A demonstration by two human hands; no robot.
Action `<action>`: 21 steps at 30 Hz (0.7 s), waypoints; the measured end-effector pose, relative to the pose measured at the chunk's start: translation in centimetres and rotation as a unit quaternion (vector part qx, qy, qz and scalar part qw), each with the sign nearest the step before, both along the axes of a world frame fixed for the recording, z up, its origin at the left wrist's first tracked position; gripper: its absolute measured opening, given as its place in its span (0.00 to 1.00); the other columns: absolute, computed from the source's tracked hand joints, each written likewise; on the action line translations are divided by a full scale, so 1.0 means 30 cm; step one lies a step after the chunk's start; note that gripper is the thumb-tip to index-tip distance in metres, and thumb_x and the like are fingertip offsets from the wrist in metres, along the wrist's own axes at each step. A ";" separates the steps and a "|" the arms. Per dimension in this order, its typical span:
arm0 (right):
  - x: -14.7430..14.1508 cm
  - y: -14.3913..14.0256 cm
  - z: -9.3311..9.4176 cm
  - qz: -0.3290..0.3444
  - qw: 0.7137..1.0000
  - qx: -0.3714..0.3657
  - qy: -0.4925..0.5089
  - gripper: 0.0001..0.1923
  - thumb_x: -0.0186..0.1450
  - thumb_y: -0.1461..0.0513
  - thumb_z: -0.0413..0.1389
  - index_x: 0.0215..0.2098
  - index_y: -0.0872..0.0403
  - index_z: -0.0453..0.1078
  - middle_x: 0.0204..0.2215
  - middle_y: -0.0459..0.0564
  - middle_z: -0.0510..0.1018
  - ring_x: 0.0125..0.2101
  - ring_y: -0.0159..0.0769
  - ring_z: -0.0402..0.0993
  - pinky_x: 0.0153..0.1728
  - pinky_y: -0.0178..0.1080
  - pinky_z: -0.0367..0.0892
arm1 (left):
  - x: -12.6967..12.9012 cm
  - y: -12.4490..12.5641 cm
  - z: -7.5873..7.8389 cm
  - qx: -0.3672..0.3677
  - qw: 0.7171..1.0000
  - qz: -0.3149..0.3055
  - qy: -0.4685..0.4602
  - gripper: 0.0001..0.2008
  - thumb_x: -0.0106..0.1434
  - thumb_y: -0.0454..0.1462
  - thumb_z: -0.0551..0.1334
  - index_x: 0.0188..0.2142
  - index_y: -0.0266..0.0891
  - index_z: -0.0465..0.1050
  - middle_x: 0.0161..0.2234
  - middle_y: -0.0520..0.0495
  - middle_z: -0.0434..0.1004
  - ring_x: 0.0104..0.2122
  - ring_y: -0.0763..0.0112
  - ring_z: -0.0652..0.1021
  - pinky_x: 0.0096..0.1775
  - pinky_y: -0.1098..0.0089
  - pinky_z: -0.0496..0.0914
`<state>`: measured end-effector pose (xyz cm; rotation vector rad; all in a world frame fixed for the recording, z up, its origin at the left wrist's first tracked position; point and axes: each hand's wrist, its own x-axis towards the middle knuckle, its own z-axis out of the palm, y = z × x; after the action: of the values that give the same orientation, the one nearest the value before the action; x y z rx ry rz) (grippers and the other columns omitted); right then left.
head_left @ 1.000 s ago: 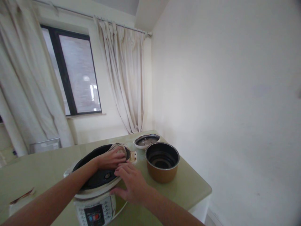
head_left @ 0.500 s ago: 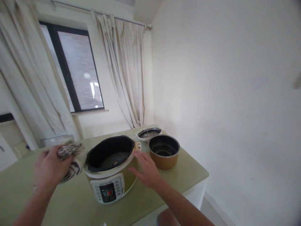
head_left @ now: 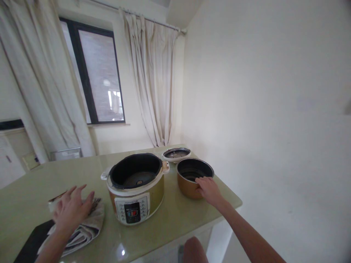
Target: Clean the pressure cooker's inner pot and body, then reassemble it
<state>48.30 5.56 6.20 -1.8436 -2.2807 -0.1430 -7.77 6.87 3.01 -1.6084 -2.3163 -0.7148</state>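
My left hand (head_left: 68, 210), its fingers spread, is over a folded striped cloth (head_left: 89, 230) on the table. I cannot tell whether the palm touches the cloth. At the right, the fingers of my right hand (head_left: 210, 190) hook over the near rim of a brown inner pot (head_left: 187, 185) with a dark inside. The pot stands upright. Between my hands is the open electric pressure cooker (head_left: 157, 193), its dark cavity bare and its control panel facing me. Behind the pot, the cooker lid (head_left: 177, 159) lies with its inner side up.
The pale green table (head_left: 189, 223) carries everything, and its right corner lies beyond the pot. A flat black object (head_left: 33, 239) lies at the lower left, partly under the cloth. A small object (head_left: 55, 201) shows behind my left hand. My knee (head_left: 194, 250) is below the front edge.
My left hand has put the cloth down on the table and opened. My right hand has left the cooker's side and moved right onto the inner pot's rim.
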 end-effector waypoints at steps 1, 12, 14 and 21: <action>0.005 -0.021 0.022 0.006 1.000 -0.002 0.023 0.10 0.63 0.67 0.59 0.43 0.52 0.76 0.43 0.55 0.84 0.50 0.50 0.78 0.52 0.45 0.63 | 0.040 0.009 0.046 0.055 0.998 -0.020 -0.026 0.26 0.67 0.55 0.50 0.58 0.48 0.68 0.59 0.38 0.78 0.62 0.41 0.74 0.58 0.39 0.69; -0.015 -0.152 0.503 0.155 0.973 0.045 0.164 0.03 0.67 0.58 0.60 0.36 0.48 0.75 0.34 0.47 0.82 0.43 0.46 0.77 0.62 0.52 0.59 | 0.384 0.257 0.338 -0.032 0.973 -0.153 -0.168 0.34 0.72 0.55 0.43 0.49 0.38 0.80 0.54 0.33 0.83 0.56 0.48 0.80 0.59 0.54 0.70; -0.035 -0.148 0.592 0.182 0.968 0.077 0.154 0.06 0.68 0.56 0.60 0.34 0.48 0.75 0.32 0.47 0.81 0.40 0.45 0.76 0.60 0.53 0.59 | 0.394 0.262 0.324 -0.050 0.974 -0.146 -0.165 0.35 0.72 0.56 0.42 0.48 0.38 0.81 0.54 0.31 0.82 0.57 0.44 0.80 0.59 0.50 0.69; -0.198 -0.014 0.734 0.253 0.943 0.131 0.171 0.08 0.67 0.55 0.65 0.36 0.50 0.77 0.32 0.42 0.79 0.37 0.38 0.74 0.47 0.41 0.63 | 0.369 0.258 0.291 0.022 0.943 -0.146 -0.299 0.33 0.74 0.53 0.42 0.53 0.36 0.78 0.60 0.31 0.78 0.65 0.44 0.73 0.66 0.48 0.62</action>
<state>42.37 5.14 28.23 -1.0191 -2.2646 -0.0377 3.32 14.61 11.73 -1.9420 -2.4197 -1.4934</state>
